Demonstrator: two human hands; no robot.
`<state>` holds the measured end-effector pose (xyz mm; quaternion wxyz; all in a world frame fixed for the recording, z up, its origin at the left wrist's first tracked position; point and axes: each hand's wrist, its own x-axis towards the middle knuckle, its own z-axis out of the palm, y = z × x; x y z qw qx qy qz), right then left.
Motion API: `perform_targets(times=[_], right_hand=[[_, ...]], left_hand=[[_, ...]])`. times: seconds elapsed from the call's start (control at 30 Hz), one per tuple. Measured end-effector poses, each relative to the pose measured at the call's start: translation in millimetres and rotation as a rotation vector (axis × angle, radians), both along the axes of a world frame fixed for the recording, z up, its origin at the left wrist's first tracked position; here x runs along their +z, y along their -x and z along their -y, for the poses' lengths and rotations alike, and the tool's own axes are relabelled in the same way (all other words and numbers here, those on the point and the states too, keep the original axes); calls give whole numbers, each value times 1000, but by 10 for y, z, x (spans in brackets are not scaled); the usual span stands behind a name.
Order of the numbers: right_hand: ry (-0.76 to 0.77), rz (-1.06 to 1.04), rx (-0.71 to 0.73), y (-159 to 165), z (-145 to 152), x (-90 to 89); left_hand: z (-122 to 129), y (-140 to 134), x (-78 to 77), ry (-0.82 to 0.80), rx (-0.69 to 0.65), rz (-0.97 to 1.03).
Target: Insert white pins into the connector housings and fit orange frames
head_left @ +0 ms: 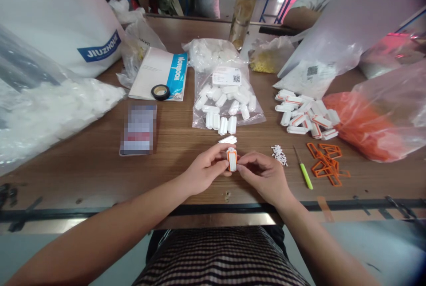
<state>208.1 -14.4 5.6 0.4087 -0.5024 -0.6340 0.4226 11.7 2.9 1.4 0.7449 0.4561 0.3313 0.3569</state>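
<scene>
My left hand (pixel 209 166) grips a small white plastic part with an orange frame around it (pixel 232 161), held upright just above the table. Thumb and forefinger of my right hand (pixel 262 173) are pinched together at its right edge; whether a tiny piece sits between them I cannot make out. Just beyond my left fingers lies a plain white part (pixel 228 139). A pile of tiny white pegs (pixel 279 155) is to the right of my right hand. Beside it are a green-handled pick (pixel 305 175) and loose orange frames (pixel 328 164).
Several white parts lie on a clear bag (pixel 254 115) in the middle. White-and-orange parts (pixel 302 115) are heaped at right, near a bag of orange pieces (pixel 372 131). At left are a phone (pixel 138 131), a notebook (pixel 143 75) and black tape (pixel 160 92). A bottle (pixel 244 15) stands behind.
</scene>
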Motion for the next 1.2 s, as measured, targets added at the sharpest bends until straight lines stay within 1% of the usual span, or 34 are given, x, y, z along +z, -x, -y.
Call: perform_targets(times=[0.13, 0.27, 0.4, 0.5, 0.6, 0.7, 0.83, 0.97, 1.2], right_hand=[[27, 12, -39, 19, 6, -30], [49, -24, -57, 32, -6, -38], [89, -71, -4, 15, -43, -2], [103, -115, 60, -1, -66, 28], [123, -121, 83, -5, -75, 38], [139, -139, 96, 1, -77, 32], [144, -148, 92, 15, -73, 19], [154, -94, 64, 24, -53, -3], [154, 2, 51, 32, -25, -31]], left_hand=[[16, -23, 17, 17, 2, 8], [40, -46, 18, 43, 1, -6], [48, -48, 18, 30, 13, -15], [37, -40, 13, 92, 33, 16], [25, -36, 4, 130, 41, 48], [25, -43, 1, 108, 44, 54], [39, -59, 16, 57, 59, -20], [45, -65, 24, 15, 57, -88], [26, -49, 2, -58, 51, -90]])
